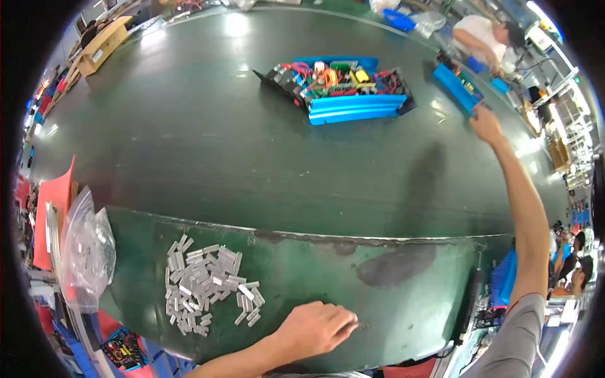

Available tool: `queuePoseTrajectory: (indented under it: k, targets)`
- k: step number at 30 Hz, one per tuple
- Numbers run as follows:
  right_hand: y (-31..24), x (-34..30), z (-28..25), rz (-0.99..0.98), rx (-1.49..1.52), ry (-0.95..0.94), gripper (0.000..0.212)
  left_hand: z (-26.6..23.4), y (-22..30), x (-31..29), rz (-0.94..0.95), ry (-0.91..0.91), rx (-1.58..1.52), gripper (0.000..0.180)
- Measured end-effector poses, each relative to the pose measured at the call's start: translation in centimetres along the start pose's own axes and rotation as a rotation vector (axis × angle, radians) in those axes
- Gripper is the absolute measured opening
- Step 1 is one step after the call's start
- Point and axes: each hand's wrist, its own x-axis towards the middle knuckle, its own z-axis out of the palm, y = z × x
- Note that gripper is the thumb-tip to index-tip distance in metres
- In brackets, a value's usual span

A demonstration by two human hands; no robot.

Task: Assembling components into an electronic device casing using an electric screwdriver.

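My right arm stretches to the far right, where my right hand (486,125) grips the near end of a blue-sided electronics unit (455,89). Circuit parts show along that unit's open top. My left hand (318,327) rests low over the green worktop (403,315), its fingers curled and pressed together; whatever they hold, if anything, is hidden. To the left of it lies a loose pile of small silvery metal blocks (205,280). Farther back, a second blue-sided electronics unit (356,108) stands open, with coloured wires and components inside and a black end panel tilted outward.
A dark green belt surface (252,157) spans the middle, beyond the worktop's edge. Clear plastic bags (88,252) and a red folder (53,214) stand at the left. A cardboard box (104,47) sits far left. Another person (482,38) works at the far right.
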Motion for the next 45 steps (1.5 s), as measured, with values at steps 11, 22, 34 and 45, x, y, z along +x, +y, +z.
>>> queuePoseTrajectory:
  k: [11, 22, 34, 45]
  targets:
    - [12.8, 13.4, 13.2, 0.072, -0.198, 0.04, 0.071, -0.1, -1.9, -1.6, 0.111, 0.153, -0.136, 0.033]
    - [-0.6, 6.2, 0.9, -0.037, -0.2, -0.297, 0.048, -0.1, -0.8, 0.0, -0.131, -0.079, -0.055, 0.012]
    - [-21.8, -23.6, -17.4, -0.156, 0.253, -0.496, 0.035, -1.5, 0.1, -2.0, 0.054, 0.136, -0.115, 0.048]
    - [-21.5, -43.2, -19.5, -0.524, 0.191, -0.275, 0.021, -4.4, 1.0, -0.7, -0.165, 0.5, -0.297, 0.041]
